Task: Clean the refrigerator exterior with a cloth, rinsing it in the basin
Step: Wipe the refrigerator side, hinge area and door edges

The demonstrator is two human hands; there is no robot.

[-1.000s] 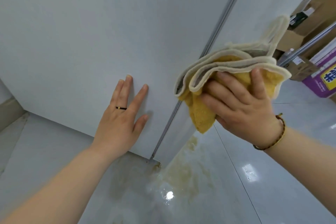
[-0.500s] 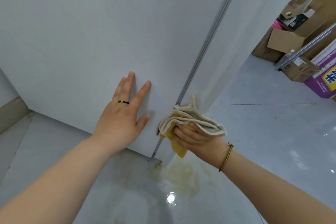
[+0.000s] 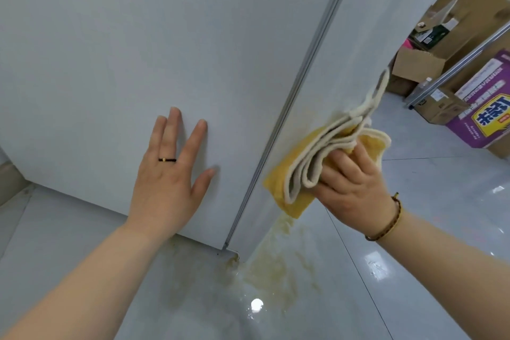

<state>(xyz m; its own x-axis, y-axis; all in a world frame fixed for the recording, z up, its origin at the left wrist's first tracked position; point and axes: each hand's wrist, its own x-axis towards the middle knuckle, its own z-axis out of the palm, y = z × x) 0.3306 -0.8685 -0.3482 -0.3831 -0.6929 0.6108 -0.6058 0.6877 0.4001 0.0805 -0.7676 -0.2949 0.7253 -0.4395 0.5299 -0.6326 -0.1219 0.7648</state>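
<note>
The white refrigerator (image 3: 143, 36) fills the upper left, with a metal strip running down its front corner. My left hand (image 3: 168, 174), wearing a dark ring, lies flat with straight fingers on the door. My right hand (image 3: 356, 185) grips a folded yellow cloth (image 3: 300, 168) with cream edging and holds it against the fridge's side panel, right of the strip. A loose end of the cloth trails up toward the right. No basin is in view.
Glossy white floor tiles (image 3: 414, 270) lie below, with a yellowish wet smear (image 3: 276, 270) at the fridge's bottom corner. Cardboard boxes (image 3: 419, 63) and a purple printed box (image 3: 485, 107) stand at the far right behind a metal rail.
My right hand carried the cloth down to the fridge's lower corner, then back up the side panel. My left hand stayed flat on the door.
</note>
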